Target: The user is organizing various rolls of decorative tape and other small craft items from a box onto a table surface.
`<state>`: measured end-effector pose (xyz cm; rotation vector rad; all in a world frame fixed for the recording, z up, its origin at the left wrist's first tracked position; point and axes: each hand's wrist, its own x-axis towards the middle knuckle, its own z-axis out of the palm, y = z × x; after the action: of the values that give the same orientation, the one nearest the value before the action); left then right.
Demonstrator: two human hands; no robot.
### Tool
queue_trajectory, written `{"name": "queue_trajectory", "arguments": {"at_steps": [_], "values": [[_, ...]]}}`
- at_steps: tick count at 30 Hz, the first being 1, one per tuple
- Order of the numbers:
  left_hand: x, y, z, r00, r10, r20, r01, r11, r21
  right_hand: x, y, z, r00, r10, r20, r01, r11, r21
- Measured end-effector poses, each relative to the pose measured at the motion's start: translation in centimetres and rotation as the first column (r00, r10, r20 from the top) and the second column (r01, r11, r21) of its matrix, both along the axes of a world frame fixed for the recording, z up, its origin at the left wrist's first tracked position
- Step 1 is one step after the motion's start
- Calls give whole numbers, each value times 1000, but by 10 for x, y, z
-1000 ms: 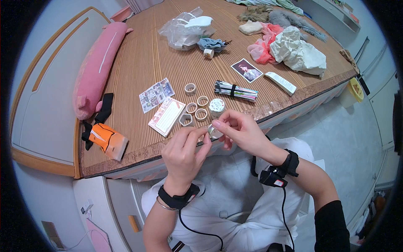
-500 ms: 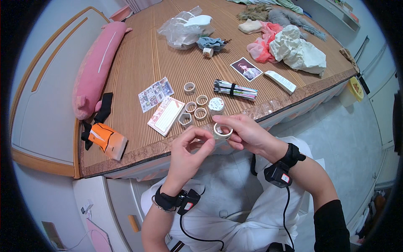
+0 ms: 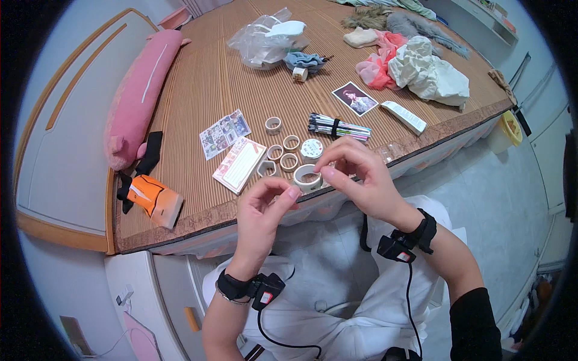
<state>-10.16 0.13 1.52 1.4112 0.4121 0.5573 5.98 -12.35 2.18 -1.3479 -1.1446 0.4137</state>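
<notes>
A pale roll of washi tape (image 3: 307,178) is in front of me near the mat's front edge. The fingertips of my right hand (image 3: 360,180) pinch its right rim. My left hand (image 3: 262,212) is just left of the roll, thumb and forefinger pressed together; anything between them is too small to make out. Beyond the roll are several other tape rolls (image 3: 289,162), one with a white lid-like face (image 3: 311,149). A notepad (image 3: 239,165) with a pink border and a sticker sheet (image 3: 224,133) lie to their left.
A banded bundle of pens (image 3: 339,127), a photo card (image 3: 355,98) and a white box (image 3: 403,118) lie to the right. Farther back are a clear plastic bag (image 3: 259,45) and crumpled cloths (image 3: 427,72). An orange pouch (image 3: 154,200) and a pink plush (image 3: 143,99) are at left.
My right hand has shifted its grip from around the roll to its upper right rim, knuckles now higher. The roll has moved slightly left; my left hand has lowered a little.
</notes>
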Motion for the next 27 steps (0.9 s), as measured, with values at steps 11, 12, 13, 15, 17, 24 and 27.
{"name": "queue_trajectory", "arguments": {"at_steps": [11, 12, 13, 15, 17, 24, 27], "values": [[0, 0, 1, 1000, 4, -11, -4, 1000, 6, 5, -1, 1, 971, 216, 106, -217, 976, -3], [0, 0, 1, 1000, 14, 0, -14, 1000, 18, 5, -2, 5, 974, 223, 50, -219, 973, -72], [0, 0, 1, 1000, 15, 0, -15, 1000, 18, 4, -2, 7, 975, 224, -7, -223, 965, -141], [0, -1, 2, 999, 42, 25, -43, 997, 65, 5, -2, 6, 980, 194, 37, -187, 973, -132], [1, -3, 2, 998, 51, 44, -57, 990, 132, 7, -1, 5, 984, 163, 78, -153, 981, -122], [1, -3, 2, 990, 129, 65, -143, 935, 326, 9, -1, 1, 980, 183, -80, -194, 967, -168], [-2, 1, -1, 983, 165, 79, -182, 920, 348, 10, -2, -1, 981, 166, -105, -180, 974, -140]]}}
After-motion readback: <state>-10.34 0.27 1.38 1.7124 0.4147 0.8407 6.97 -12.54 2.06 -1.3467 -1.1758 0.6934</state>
